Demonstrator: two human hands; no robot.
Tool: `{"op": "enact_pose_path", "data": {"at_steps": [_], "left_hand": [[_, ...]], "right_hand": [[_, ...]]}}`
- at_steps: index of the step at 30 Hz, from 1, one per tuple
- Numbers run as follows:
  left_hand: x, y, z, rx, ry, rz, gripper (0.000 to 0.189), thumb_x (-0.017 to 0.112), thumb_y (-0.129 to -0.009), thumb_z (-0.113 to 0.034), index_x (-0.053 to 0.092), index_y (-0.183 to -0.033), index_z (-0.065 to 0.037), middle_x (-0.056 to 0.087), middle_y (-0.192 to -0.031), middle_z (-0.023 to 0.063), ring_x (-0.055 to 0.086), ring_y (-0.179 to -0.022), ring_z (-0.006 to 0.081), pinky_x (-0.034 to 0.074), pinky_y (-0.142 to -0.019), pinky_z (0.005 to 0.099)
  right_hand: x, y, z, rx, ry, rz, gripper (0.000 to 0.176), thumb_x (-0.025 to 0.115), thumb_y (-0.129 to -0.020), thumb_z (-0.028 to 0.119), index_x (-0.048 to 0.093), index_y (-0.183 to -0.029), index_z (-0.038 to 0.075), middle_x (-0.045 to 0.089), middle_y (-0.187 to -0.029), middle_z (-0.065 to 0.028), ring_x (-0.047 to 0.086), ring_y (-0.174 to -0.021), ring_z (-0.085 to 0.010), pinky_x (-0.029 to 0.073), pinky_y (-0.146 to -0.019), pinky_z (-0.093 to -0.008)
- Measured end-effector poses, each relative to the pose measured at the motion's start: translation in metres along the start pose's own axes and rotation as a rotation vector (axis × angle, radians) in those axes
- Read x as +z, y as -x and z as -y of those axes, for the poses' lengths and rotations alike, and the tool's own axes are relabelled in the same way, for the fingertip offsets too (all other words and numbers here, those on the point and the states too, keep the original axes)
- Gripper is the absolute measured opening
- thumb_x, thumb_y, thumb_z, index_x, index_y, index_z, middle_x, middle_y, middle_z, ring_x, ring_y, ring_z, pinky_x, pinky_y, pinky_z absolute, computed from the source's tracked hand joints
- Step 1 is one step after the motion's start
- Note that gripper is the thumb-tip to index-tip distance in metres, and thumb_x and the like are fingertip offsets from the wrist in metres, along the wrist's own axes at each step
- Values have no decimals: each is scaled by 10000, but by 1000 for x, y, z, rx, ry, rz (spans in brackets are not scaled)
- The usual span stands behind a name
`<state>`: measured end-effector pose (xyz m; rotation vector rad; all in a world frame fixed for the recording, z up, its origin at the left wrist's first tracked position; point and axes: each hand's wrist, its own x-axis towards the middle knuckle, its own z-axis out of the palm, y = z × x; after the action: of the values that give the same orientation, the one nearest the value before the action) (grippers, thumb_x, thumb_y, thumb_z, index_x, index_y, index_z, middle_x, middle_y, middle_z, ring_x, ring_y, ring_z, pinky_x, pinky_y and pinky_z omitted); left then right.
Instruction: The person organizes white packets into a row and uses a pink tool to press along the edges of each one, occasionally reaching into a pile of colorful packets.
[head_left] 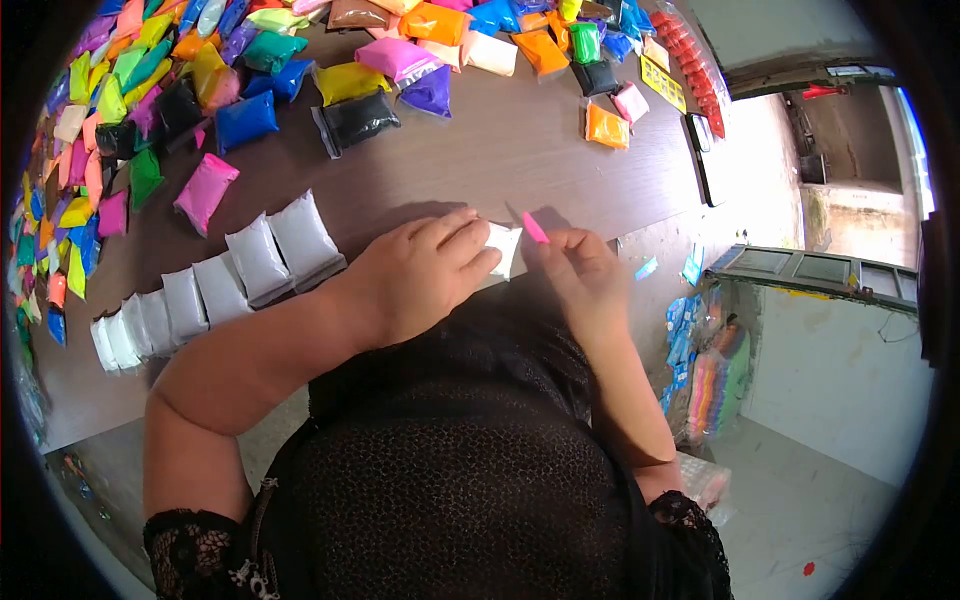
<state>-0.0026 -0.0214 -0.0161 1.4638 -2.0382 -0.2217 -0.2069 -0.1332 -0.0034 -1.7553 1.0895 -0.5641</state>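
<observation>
The right hand (584,278) is narrow, thumb and index finger pinched on a slim pink object (535,228), its exact kind too small to tell; the object points up and toward the left hand (432,270), just above the right corner of a small white packet (503,250). The left hand lies palm down with its fingers bent and close together, the fingertips over the left part of that packet; whether they grip it or only press on it, I cannot tell. The white packet is at the near edge of the brown table (470,150), between the two hands, in front of the person's black top (460,460).

Left of the left hand, a slanting row of white packets (222,288) runs along the near side of the table, packets side by side and some overlapping; the left forearm passes in front of it. Beyond the row lies a bright pink packet (207,194); farther off are a black packet (357,124) and a dense heap of coloured packets (160,80); toward the right are an orange packet (607,127), a yellow card (662,83) and a strip of red pieces (690,65) in clear plastic.
</observation>
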Motion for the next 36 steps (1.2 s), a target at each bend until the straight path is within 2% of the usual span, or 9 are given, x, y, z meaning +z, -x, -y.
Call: {"op": "enact_pose_path", "data": {"at_steps": [2, 5, 10, 14, 17, 27, 29, 32, 36], "left_hand": [[-1, 1, -4, 20, -145, 20, 304, 560, -855, -129, 652, -1133, -44, 600, -1148, 123, 576, -1151, 299, 484, -973, 382], [3, 2, -7, 44, -229, -30, 301, 573, -849, -140, 653, -1120, -37, 600, -1086, 108, 587, -1110, 280, 490, -948, 363], [0, -1, -7, 68, -277, -43, 258, 572, -854, -163, 654, -1068, -44, 594, -1070, 88, 590, -1083, 260, 491, -935, 337], [0, -1, -7, 27, -223, -10, 262, 571, -855, -149, 653, -1081, -44, 596, -1082, 97, 588, -1099, 276, 489, -943, 364], [-1, -1, -6, 20, -178, -22, 268, 593, -842, -150, 650, -1082, -45, 599, -1087, 92, 598, -1081, 273, 490, -944, 367], [-5, -6, -2, 16, -128, -107, 345, 644, -827, -108, 611, -1166, -54, 611, -1078, 109, 622, -1044, 282, 492, -924, 371], [-5, -15, -9, -333, 352, -179, 345, 618, -853, -93, 584, -1193, -44, 607, -1074, 118, 624, -1008, 291, 494, -907, 380], [-5, -19, -1, -380, -96, 37, 308, 603, -867, -80, 588, -1172, -38, 601, -1092, 129, 608, -1014, 293, 483, -920, 378], [0, -10, 0, -274, -210, -166, 324, 614, -853, -78, 594, -1173, -31, 586, -1145, 126, 581, -1063, 283, 467, -947, 378]], "right_hand": [[5, 8, 10, -50, 91, 1, 91, 690, -884, 95, 671, -926, 17, 656, -799, -45, 601, -714, -100, 489, -672, -249], [11, 9, 17, -413, 358, 50, 69, 703, -849, 82, 667, -902, 56, 656, -811, -120, 658, -712, -259, 524, -648, -319], [2, -15, 9, -404, 607, -59, 103, 687, -847, 97, 603, -811, 49, 639, -808, -148, 642, -721, -344, 518, -625, -391], [4, -4, 21, -454, 500, 101, 88, 687, -846, 121, 624, -837, 60, 640, -806, -150, 643, -746, -347, 515, -643, -415], [3, -15, 11, -359, 671, -12, 97, 678, -857, 145, 640, -850, 56, 649, -815, -157, 647, -760, -352, 512, -662, -418], [-17, -28, -7, -95, 359, -50, 113, 655, -878, 149, 632, -876, 39, 630, -765, -143, 620, -718, -278, 488, -675, -361], [-18, -28, -6, -134, 342, -46, 112, 651, -879, 148, 631, -878, 38, 632, -766, -146, 623, -722, -281, 488, -676, -365], [-21, -29, -9, -183, 354, -33, 109, 642, -881, 146, 631, -880, 37, 637, -769, -151, 632, -727, -287, 489, -677, -375], [-20, -30, -9, -203, 398, -45, 105, 635, -881, 141, 637, -884, 36, 646, -783, -158, 647, -749, -304, 495, -686, -396]]}}
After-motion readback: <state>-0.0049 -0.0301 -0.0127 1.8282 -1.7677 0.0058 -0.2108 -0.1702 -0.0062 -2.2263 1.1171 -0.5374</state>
